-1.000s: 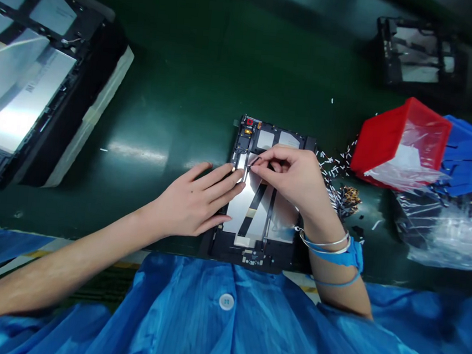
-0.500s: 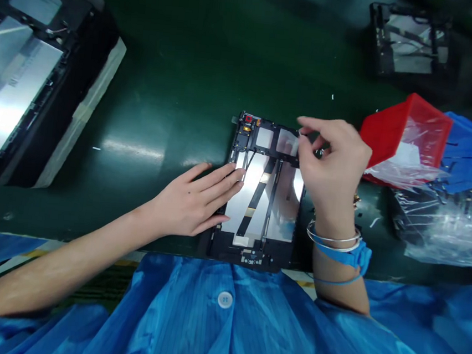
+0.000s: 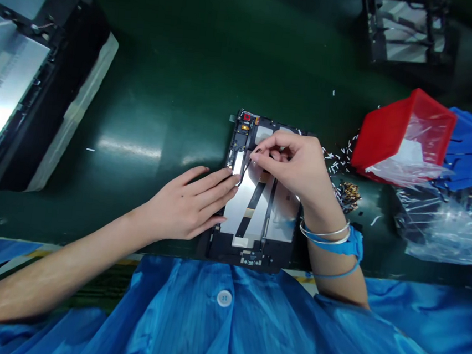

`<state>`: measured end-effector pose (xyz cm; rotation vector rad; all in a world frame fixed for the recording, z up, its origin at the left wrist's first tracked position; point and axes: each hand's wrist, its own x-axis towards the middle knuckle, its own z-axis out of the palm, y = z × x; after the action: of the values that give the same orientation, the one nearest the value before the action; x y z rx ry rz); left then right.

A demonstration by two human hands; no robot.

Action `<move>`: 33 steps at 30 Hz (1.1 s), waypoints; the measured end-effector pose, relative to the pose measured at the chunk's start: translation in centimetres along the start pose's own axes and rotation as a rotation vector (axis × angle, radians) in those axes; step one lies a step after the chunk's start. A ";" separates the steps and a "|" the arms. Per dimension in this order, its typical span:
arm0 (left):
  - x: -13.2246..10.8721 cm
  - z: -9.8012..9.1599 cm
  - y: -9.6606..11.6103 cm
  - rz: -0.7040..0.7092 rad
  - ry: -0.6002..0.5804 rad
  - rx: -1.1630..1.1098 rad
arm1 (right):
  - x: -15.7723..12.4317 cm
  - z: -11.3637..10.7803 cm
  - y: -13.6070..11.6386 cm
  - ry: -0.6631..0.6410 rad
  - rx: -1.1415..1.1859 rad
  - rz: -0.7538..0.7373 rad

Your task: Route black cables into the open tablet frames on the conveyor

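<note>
An opened tablet (image 3: 250,239) lies back-up on the green belt in front of me, with a silver battery, black flex strips and a small board at its far end. My left hand (image 3: 187,205) lies flat on its left edge, fingers stretched out. My right hand (image 3: 291,165) hovers over the upper part of the tablet, thumb and forefinger pinched on a thin black cable (image 3: 243,173) that curves down toward my left fingertips. A blue wrist strap (image 3: 348,249) and thin bangles sit on my right wrist.
A red bin (image 3: 390,137) lined with plastic and a blue bin (image 3: 468,149) stand at the right, beside crumpled plastic bags (image 3: 443,230) and scattered small parts (image 3: 343,193). Another opened device (image 3: 16,72) sits at far left, a third (image 3: 404,26) at top right.
My right hand, raised toward the red bin half a second ago, has come back down to the tablet's upper left and now pinches the thin cable. My left hand has stayed put.
</note>
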<state>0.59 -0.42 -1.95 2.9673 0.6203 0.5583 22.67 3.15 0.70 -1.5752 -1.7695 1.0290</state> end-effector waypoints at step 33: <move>2.0 -0.3 -1.1 -0.036 -0.098 -0.122 | -0.2 0.4 -0.3 0.073 -0.232 -0.017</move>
<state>1.80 1.37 -1.11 2.8439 0.6063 0.4290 22.20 2.91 0.74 -1.7093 -1.9030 0.7690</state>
